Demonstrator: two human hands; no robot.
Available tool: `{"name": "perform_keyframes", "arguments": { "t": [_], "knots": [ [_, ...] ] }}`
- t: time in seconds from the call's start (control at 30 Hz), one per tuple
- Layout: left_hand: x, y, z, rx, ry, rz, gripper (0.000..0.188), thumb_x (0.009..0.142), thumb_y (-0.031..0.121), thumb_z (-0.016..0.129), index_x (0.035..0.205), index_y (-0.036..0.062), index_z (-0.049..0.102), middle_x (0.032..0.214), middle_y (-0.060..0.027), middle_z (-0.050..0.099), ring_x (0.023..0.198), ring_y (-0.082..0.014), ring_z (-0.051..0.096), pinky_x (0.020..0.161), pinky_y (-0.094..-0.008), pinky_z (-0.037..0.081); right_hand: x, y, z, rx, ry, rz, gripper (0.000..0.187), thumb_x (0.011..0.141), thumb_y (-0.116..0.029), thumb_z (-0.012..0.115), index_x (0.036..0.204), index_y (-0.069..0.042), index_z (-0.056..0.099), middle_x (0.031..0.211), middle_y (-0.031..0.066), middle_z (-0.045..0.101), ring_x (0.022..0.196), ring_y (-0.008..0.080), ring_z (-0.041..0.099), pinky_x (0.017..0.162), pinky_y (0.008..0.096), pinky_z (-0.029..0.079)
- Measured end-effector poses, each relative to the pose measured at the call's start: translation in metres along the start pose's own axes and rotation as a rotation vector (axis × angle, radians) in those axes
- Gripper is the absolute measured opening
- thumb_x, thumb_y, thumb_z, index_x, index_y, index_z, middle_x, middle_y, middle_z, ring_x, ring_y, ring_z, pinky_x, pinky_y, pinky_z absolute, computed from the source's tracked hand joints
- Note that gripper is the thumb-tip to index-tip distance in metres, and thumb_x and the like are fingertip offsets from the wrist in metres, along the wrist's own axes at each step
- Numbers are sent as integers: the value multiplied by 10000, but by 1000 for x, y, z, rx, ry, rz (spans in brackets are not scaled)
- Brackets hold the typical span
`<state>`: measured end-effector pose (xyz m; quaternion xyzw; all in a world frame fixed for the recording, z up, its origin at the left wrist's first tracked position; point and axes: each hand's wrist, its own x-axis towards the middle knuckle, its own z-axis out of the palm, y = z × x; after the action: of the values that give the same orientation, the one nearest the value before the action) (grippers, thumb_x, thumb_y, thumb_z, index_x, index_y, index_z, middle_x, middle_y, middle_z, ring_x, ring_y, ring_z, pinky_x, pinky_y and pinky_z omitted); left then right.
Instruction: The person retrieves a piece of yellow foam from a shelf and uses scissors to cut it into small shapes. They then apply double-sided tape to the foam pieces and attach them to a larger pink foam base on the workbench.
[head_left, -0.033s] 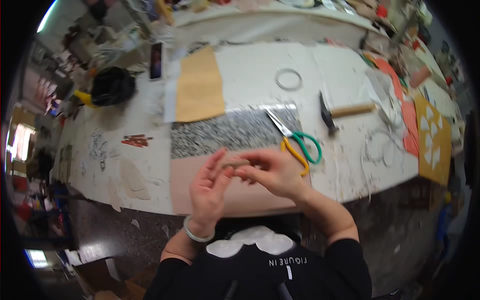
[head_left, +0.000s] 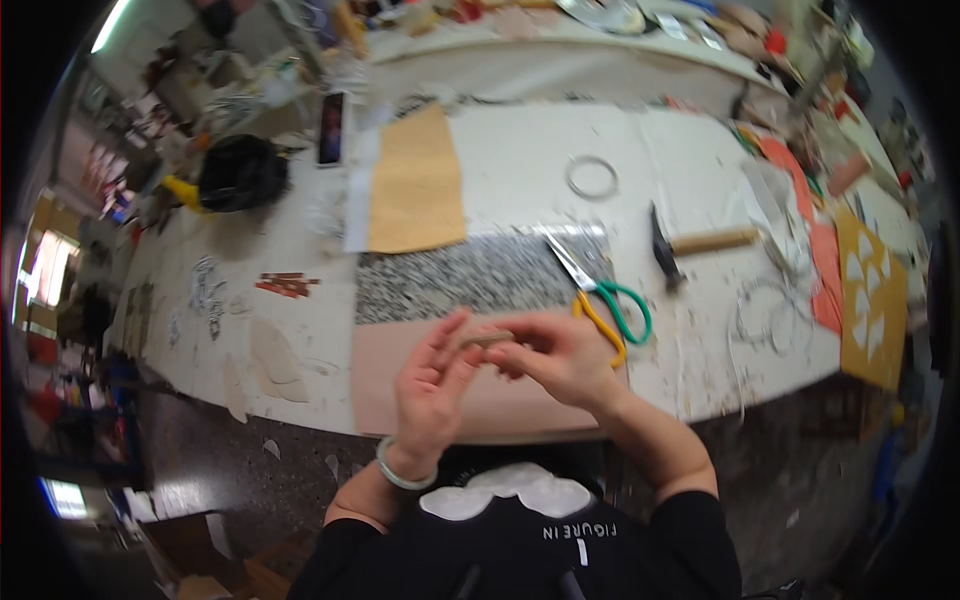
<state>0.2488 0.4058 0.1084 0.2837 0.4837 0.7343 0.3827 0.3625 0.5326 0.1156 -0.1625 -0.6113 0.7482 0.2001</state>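
Over a pink sheet [head_left: 480,405] at the table's near edge, my two hands meet around a small brownish strip [head_left: 487,339]. My left hand [head_left: 430,395] pinches its left part between thumb and fingers. The strip's other end is in the fingertips of my right hand [head_left: 568,362], which curl down over it. Blur keeps me from telling its material. Just beyond my right hand lie scissors [head_left: 610,300] with one green and one yellow handle, blades slightly apart. They rest partly on a speckled grey stone slab [head_left: 460,280].
A hammer [head_left: 705,242] lies right of the scissors, with a metal ring [head_left: 592,177] farther back. Tan sheet material [head_left: 415,180] overlaps the slab. Leftward are small reddish-brown strips [head_left: 287,284], pale cut pieces [head_left: 275,360], a phone [head_left: 332,128] and a black bag [head_left: 240,173].
The whole view has shifted slightly, so the table and its things sit a little farther right and lower. Both hands keep their hold on the strip.
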Motion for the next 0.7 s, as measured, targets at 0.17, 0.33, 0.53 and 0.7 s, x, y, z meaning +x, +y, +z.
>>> {"name": "perform_keyframes", "arguments": {
  "t": [0.17, 0.33, 0.53, 0.7],
  "knots": [
    [-1, 1, -3, 93, -31, 83, 392, 898, 43, 577, 1263, -35, 456, 1110, -118, 607, 1001, -133, 581, 875, -251, 467, -3, -2, 5, 56, 24, -52, 246, 854, -78, 648, 1073, 32, 622, 864, 61, 663, 690, 82, 612, 608, 201, 514],
    [-2, -2, -20, 177, -84, -73, 229, 884, 79, 615, 1091, -18, 593, 1027, -76, 627, 864, -94, 585, 752, -215, 479, -6, 2, 3, 17, -1, -44, 181, 871, -55, 623, 1015, 49, 587, 871, 72, 643, 711, 108, 623, 618, 215, 519],
    [0, -7, -13, 306, -53, 94, 167, 897, 73, 595, 1033, -22, 598, 939, -49, 632, 827, -93, 586, 729, -218, 482, -3, 5, 5, 26, 10, -37, 179, 879, -62, 615, 1017, 43, 573, 862, 72, 635, 712, 105, 619, 611, 209, 513],
    [20, -1, -14, 512, -130, 143, 185, 891, 95, 606, 1043, -9, 603, 908, -45, 626, 824, -87, 577, 709, -220, 468, 8, -15, -12, -271, -57, -37, 209, 856, -97, 651, 1027, 13, 605, 896, 55, 646, 738, 76, 614, 596, 200, 501]
  ]
}}
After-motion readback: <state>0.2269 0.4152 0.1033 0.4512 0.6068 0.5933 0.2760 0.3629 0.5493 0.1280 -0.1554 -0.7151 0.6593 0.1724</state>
